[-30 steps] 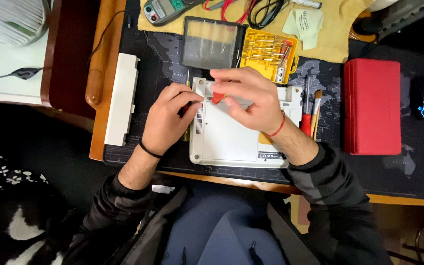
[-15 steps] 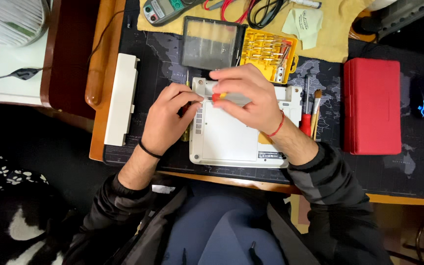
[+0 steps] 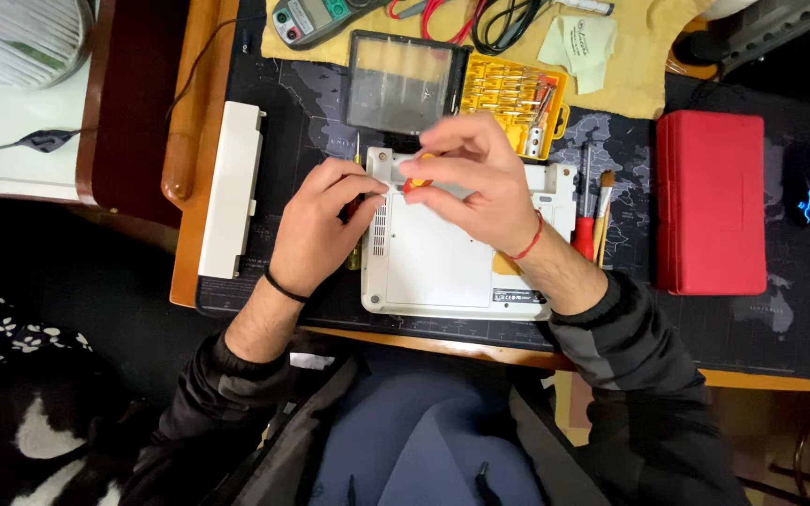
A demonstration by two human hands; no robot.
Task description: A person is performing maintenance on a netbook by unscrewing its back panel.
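White plastic laptop base (image 3: 442,267) lies underside up on dark mat-covered surface (image 3: 752,319); right hand (image 3: 475,183) fingers pinch small orange-red screwdriver handle (image 3: 414,183) at top corner; left hand (image 3: 316,230) fingers curled, steadying left edge

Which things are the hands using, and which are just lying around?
In use: white plastic laptop base, small red-handled screwdriver in the right hand, left hand steadying.

Lying about: red rectangular case, yellow bit tray, multimeter, long white plastic strip.
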